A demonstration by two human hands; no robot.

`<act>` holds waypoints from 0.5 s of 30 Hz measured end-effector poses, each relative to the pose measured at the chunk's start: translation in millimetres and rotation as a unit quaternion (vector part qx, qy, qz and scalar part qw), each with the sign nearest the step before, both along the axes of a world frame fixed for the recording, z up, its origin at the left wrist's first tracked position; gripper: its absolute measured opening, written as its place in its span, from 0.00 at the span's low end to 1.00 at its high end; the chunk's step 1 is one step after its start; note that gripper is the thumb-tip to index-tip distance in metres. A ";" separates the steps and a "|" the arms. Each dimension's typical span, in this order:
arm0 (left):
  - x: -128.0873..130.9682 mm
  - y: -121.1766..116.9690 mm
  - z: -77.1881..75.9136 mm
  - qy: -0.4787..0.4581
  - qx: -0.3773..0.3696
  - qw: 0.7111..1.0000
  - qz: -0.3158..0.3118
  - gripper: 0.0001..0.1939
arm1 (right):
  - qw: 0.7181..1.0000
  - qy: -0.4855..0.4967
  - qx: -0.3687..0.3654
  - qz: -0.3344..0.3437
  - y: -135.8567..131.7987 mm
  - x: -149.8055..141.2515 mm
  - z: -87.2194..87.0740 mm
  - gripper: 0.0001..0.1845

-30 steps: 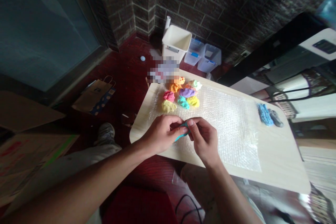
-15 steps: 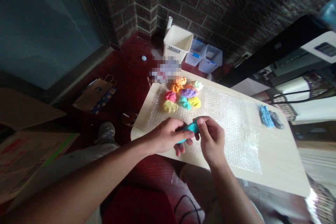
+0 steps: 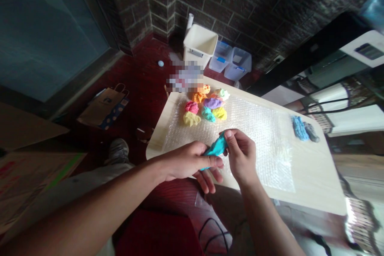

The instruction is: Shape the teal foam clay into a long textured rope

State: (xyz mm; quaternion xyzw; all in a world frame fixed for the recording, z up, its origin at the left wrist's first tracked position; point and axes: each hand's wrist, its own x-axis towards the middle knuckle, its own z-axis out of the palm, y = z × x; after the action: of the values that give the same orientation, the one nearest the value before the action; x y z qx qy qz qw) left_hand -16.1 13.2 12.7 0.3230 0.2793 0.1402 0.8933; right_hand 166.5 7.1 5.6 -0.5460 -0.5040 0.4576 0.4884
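Note:
A piece of teal modelling clay is stretched between my two hands, above the near edge of the table. My left hand grips its lower end between thumb and fingers. The upper end is pinched by my right hand, thumb on top. Beyond my hands, several clumps of soft clay sit close together: pale yellow, pink, orange, purple, mint green, bright yellow and pale green.
Bubble wrap covers much of the table. Blue and grey clumps lie at its right end. Behind stand a white bin and clear plastic boxes. A paper bag is on the floor, left.
The teal clay looks longer and more twisted between my hands. My left hand's lower fingers have spread downward. The whole view has shifted slightly.

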 end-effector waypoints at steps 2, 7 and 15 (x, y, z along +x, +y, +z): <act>-0.6 -1.1 0.2 -0.006 -0.003 1.000 0.016 0.23 | 1.000 0.007 -0.009 0.013 0.0 -0.6 1.2 0.17; 0.3 -4.1 -4.6 -0.001 0.006 1.000 0.009 0.22 | 1.000 0.009 -0.001 0.020 1.2 -2.2 2.4 0.17; -0.9 -2.6 -3.2 0.006 0.037 0.999 0.005 0.18 | 0.998 0.041 0.016 0.043 0.8 4.2 -3.1 0.11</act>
State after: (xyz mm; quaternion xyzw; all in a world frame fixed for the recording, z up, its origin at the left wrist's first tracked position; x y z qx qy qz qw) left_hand -17.0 10.6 9.5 0.3555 0.2808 0.1533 0.8782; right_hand 170.7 8.0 2.5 -0.4971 -0.5139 0.4920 0.4967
